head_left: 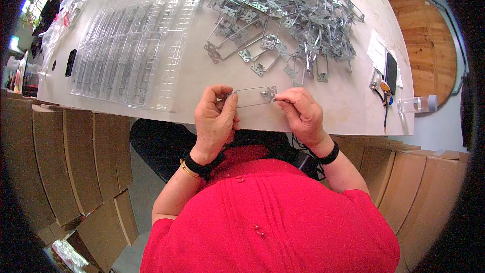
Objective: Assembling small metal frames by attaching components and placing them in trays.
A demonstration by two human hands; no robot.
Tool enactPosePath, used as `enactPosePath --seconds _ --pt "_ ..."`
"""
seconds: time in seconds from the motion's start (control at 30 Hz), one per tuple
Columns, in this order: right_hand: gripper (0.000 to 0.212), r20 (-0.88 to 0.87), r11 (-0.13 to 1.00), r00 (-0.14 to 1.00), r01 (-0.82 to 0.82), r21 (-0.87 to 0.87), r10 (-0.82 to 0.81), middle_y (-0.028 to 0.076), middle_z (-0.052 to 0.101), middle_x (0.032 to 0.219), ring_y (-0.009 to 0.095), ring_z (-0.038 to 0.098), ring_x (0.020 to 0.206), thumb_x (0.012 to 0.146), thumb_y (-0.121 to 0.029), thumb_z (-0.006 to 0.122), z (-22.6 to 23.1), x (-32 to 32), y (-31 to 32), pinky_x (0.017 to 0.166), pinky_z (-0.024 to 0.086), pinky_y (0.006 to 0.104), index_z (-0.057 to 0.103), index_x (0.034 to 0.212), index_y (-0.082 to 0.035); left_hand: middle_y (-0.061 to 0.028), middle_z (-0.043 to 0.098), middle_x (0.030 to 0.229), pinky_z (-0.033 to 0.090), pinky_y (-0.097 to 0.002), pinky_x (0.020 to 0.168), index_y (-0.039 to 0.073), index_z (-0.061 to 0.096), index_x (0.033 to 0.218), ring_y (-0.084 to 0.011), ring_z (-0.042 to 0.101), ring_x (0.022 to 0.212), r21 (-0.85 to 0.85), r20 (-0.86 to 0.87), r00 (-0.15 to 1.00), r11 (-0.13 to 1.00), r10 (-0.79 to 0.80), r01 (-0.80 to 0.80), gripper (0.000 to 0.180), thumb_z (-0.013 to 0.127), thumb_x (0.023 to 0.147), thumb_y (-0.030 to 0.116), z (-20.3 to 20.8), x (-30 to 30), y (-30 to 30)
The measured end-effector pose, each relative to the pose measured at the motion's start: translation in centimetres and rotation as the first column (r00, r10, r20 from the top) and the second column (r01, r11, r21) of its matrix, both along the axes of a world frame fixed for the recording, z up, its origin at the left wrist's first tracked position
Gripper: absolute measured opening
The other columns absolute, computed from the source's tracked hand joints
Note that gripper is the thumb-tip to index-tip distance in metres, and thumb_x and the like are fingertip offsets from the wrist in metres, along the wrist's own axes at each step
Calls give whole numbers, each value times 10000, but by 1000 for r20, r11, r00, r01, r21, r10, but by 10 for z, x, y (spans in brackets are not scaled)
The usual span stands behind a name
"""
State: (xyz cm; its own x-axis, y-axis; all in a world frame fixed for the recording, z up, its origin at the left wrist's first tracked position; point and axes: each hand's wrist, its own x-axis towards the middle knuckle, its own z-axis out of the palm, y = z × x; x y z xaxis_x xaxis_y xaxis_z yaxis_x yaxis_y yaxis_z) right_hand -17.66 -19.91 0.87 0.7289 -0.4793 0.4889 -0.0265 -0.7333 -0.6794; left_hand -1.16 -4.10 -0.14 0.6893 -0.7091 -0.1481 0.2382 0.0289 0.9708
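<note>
A thin metal wire frame with small flat plates at its ends [269, 94] is held just above the near edge of the table. My left hand [214, 124] is closed round its left end, thumb and fingers pinching it. My right hand [307, 117] is closed in a pinch at the frame's right plate; a small dark thing shows at its fingertips, too small to name. Beyond my hands lies a large tangled heap of similar metal frames [308, 15]. A few of them lie loose along the heap's near side.
Clear plastic trays with long compartments [166, 45] lie at the left on the white table [197, 78]. On the right are a dark phone [391, 73], pliers-like tools [385, 87] and a clear bottle [418, 104]. Cardboard boxes [78, 156] stand on both sides below the table.
</note>
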Motion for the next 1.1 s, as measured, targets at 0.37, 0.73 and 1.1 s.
enactPosePath --seconds 0.37,0.73,1.1 --pt "194 -69 996 998 22 89 -16 118 720 985 302 711 864 883 33 754 -2 -4 -1 753 567 370 706 1053 -47 -44 634 960 530 -247 475 18 576 1175 -77 600 615 20 -2 1000 1000 0 0 171 656 1032 67 3 0 1" --pt "194 -69 997 997 27 76 -22 123 726 995 312 712 892 892 25 750 -5 -5 0 770 571 372 709 1063 -57 -43 625 909 508 -241 470 0 563 1182 -71 591 599 5 20 1000 1000 -10 10 181 648 1038 69 3 -1 0" --pt "108 46 988 997 49 145 -56 117 699 911 262 696 775 966 -22 710 -8 -5 2 691 548 353 676 1063 -56 -54 628 902 533 -272 469 -7 558 1191 -103 614 599 74 63 998 997 -19 15 206 651 1038 94 5 0 1"
